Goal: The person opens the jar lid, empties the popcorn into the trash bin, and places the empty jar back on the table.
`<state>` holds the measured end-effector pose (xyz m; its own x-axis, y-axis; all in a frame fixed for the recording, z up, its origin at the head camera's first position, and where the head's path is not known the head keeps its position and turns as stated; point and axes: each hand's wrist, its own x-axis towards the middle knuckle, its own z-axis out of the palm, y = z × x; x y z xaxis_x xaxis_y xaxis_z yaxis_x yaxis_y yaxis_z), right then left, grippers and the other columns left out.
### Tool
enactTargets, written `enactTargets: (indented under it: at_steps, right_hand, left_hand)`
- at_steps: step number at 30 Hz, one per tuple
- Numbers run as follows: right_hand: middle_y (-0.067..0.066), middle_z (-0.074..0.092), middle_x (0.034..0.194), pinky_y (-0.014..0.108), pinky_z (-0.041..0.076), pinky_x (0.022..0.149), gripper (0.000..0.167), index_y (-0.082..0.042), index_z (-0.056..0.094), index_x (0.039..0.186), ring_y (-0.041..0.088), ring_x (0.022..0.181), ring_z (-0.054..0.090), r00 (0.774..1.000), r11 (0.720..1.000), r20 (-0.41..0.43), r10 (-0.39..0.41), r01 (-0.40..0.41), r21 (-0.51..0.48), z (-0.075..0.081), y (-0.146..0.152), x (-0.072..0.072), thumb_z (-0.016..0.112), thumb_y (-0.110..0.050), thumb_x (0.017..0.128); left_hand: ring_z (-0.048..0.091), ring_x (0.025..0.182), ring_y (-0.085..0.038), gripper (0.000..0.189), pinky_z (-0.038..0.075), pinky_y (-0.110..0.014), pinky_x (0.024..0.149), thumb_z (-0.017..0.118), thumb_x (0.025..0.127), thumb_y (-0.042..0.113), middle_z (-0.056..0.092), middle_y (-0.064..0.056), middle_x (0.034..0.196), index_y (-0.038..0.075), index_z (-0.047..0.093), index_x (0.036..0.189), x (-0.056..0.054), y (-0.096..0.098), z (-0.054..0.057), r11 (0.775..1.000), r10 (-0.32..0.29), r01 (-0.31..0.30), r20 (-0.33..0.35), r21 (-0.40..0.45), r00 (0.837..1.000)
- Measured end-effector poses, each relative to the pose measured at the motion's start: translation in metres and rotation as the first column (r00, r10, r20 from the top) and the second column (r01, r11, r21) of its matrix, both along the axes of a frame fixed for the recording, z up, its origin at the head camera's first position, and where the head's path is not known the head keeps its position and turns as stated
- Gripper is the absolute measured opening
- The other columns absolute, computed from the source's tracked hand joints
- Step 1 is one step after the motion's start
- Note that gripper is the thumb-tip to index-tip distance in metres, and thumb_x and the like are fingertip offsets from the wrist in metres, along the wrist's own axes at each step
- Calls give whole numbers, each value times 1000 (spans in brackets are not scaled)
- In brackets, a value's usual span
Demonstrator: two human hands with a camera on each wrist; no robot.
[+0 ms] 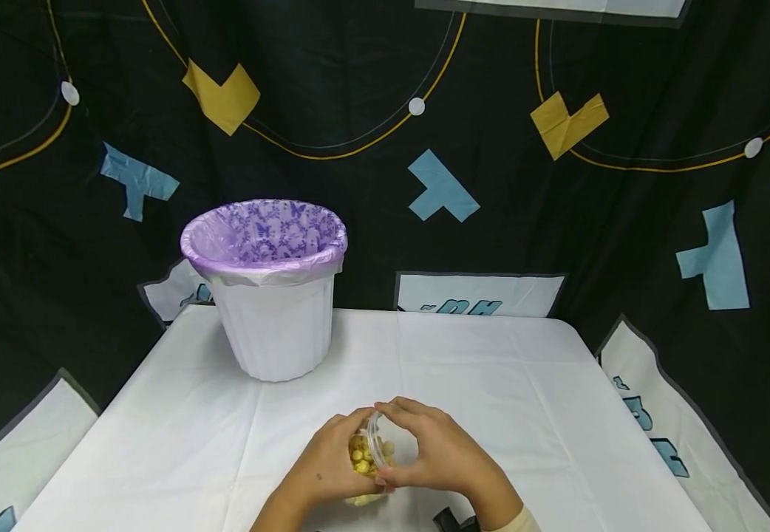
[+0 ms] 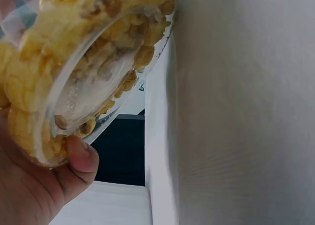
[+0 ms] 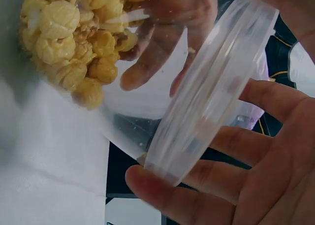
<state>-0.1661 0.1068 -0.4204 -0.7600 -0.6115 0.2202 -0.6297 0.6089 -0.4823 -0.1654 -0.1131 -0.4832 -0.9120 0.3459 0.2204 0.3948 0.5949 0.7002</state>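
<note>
A clear plastic jar of yellow popcorn (image 1: 361, 457) is tipped on its side low over the near part of the table. My left hand (image 1: 330, 464) grips the jar's body, its thumb by the base in the left wrist view. The translucent white lid (image 3: 211, 94) sits on the jar's mouth, facing right. My right hand (image 1: 438, 452) holds this lid by the rim, with thumb and fingers at opposite edges. Through the clear wall in the right wrist view, fingers show behind the popcorn (image 3: 74, 43), which lies toward the base.
A white bin (image 1: 275, 325) lined with a purple patterned bag (image 1: 265, 266) stands at the table's back left. White cloth covers the table (image 1: 478, 384). Behind it hangs a black curtain (image 1: 358, 214). A small black object (image 1: 447, 520) shows near my right wrist.
</note>
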Motion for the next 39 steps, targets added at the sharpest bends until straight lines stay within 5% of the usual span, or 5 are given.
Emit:
enactTargets:
  at_steps: [14, 26, 31, 35, 39]
  right_hand:
    - [-1, 59, 136, 42, 53, 96, 77, -26, 51, 147, 18, 120, 60, 995, 996, -46, 88, -89, -18, -2, 4, 3, 79, -53, 79]
    - [2, 49, 148, 34, 54, 95, 78, -28, 55, 143, 15, 123, 58, 964, 968, -92, 251, -251, 10, 9, 5, 12, 88, -33, 72]
    - [2, 43, 154, 40, 52, 99, 85, -28, 49, 147, 24, 135, 49, 957, 962, -94, 274, -274, 14, 9, 5, 9, 86, -23, 70]
    - [-8, 28, 162, 58, 44, 104, 88, -37, 34, 154, 34, 146, 31, 984, 984, -18, 177, -177, 22, 8, 3, 11, 79, -43, 79]
    - [-8, 25, 163, 62, 46, 100, 90, -41, 25, 156, 32, 145, 34, 1000, 999, -18, 25, -24, 35, 10, -1, 14, 67, -67, 81]
  left_hand:
    - [57, 91, -8, 91, 52, -25, 76, 84, 61, 69, 65, 12, 105, 28, 56, 137, -1, -2, 1, 992, -119, 116, 64, 52, 991]
    - [60, 109, -20, 65, 53, -29, 89, 92, 68, 37, 66, -1, 118, 32, 61, 125, -3, -12, 0, 912, -361, 287, 242, 292, 901]
    - [62, 104, -18, 74, 56, -27, 83, 92, 67, 37, 65, -3, 118, 29, 55, 130, -3, -11, -1, 915, -341, 263, 240, 305, 909]
    - [62, 99, -12, 85, 56, -25, 80, 92, 66, 40, 65, -2, 118, 25, 51, 139, -2, -7, -1, 930, -312, 254, 205, 265, 928]
    - [61, 97, -14, 91, 56, -26, 78, 93, 65, 40, 67, -2, 116, 30, 49, 143, -3, -2, 1, 935, -300, 262, 135, 241, 944]
